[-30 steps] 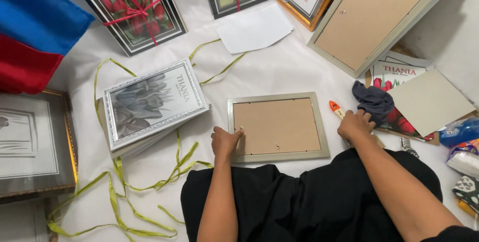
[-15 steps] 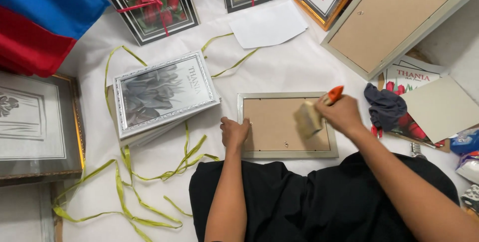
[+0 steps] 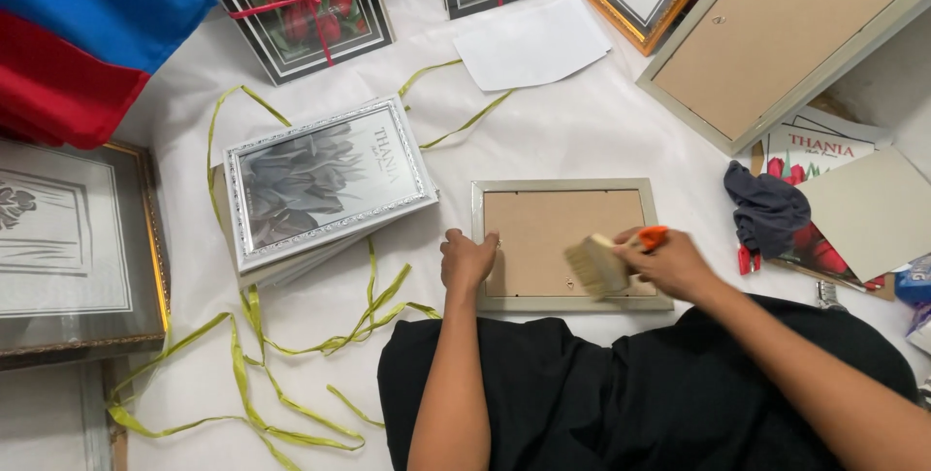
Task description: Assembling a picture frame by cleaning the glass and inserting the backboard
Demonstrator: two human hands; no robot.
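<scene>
Right hand (image 3: 674,262) lowered onto one face-down frame (image 3: 567,243), fingers gripping one brush (image 3: 606,259), left hand (image 3: 467,259) curled on edge

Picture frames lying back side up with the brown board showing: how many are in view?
2. One frame lies under the left hand and the right hand holding a brush; a larger frame lies at top right. Stacked frames may hide others.

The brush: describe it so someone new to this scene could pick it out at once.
Start at the face-down picture frame with the brown backing board, lying on the white sheet directly in front of the person. The brush is over its right half, held in the right hand. It alone has pale bristles and an orange handle, while the left hand steadies the frame's left edge.
</scene>
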